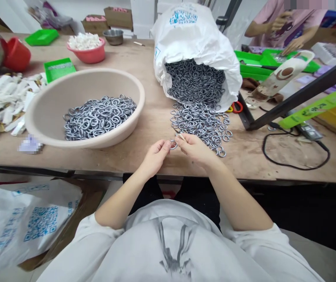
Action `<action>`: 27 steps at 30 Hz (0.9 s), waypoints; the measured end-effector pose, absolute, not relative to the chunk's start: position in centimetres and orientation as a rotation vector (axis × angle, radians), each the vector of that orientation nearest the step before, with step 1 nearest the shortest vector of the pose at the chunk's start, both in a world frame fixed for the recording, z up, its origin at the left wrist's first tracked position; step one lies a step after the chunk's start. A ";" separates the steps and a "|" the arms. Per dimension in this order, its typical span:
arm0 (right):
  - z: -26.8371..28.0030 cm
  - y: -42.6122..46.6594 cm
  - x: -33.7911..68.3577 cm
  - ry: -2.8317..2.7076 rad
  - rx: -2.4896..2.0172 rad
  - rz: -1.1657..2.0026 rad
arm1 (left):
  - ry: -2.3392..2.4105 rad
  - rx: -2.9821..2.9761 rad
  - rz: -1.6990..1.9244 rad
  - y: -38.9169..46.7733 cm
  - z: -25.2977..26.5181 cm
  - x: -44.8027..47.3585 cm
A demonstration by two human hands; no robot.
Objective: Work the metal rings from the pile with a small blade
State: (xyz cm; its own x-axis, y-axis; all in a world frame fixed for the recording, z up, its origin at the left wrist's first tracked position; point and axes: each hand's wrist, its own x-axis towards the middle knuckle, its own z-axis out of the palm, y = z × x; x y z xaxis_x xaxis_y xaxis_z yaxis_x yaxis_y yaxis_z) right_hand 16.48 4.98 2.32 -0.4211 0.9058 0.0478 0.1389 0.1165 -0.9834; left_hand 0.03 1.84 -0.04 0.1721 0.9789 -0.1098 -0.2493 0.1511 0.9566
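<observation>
Between my two hands is a grey ring (174, 145), pinched by the thumb and fingers of my left hand (158, 152). My right hand (195, 149) is closed on a thin pale stick (182, 136), its tip close to the ring. Just beyond the right hand, a pile of loose grey rings (198, 119) spreads over the wooden table (156, 117). They spill from the mouth of a white sack (191, 39) lying on its side. To the left, a large beige basin (42, 105) holds many more such rings.
White pieces (15, 98) are heaped at the far left. Behind the basin are a green tray (59, 74), a pink bowl (89, 55) and a metal bowl (113, 38). A dark metal bar (297, 96), red scissors (237, 107) and a black cable (295, 166) are at right. Another person's hand (295, 44) works beyond.
</observation>
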 end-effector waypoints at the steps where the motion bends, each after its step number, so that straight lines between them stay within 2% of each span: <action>1: 2.1 4.4 16.4 -1.654 -1.047 1.337 | 0.948 1.030 1.109 1.9 0.0 0.5; 7: 0.8 1.9 16.1 -1.576 -1.211 0.900 | 0.904 0.926 1.157 1.2 0.7 2.4; 13: 1.1 1.8 16.3 -1.534 -1.097 1.159 | 0.873 0.833 0.981 0.5 1.6 2.3; 20: 1.7 -0.5 17.1 -1.930 -1.105 0.606 | 0.824 0.685 0.945 -0.6 2.4 2.1; 27: 1.8 -1.3 16.7 -2.008 -1.172 0.477 | 0.843 0.674 0.950 -1.1 2.7 2.6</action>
